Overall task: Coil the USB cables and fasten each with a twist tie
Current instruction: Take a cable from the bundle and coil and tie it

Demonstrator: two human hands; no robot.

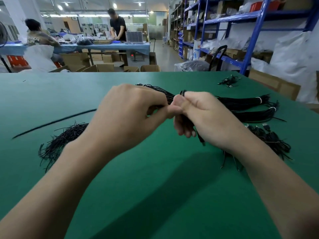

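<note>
On the table point(155, 195), twist ties point(58, 140) lie left, cable bundles point(241, 104) right.

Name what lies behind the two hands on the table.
Black cable bundles with white ties extend rightward behind the right hand. The left hand covers part of them.

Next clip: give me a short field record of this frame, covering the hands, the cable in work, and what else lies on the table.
surface: green table
left hand: pinches the cable beside the right thumb
right hand: grips the cable, plug end hanging below the fingers
tie on it: cannot tell, fingers hide it
twist ties: loose black pile by the left wrist
cable bundles: straight, white-banded, behind the right hand
cable pile: beside the right forearm
</note>
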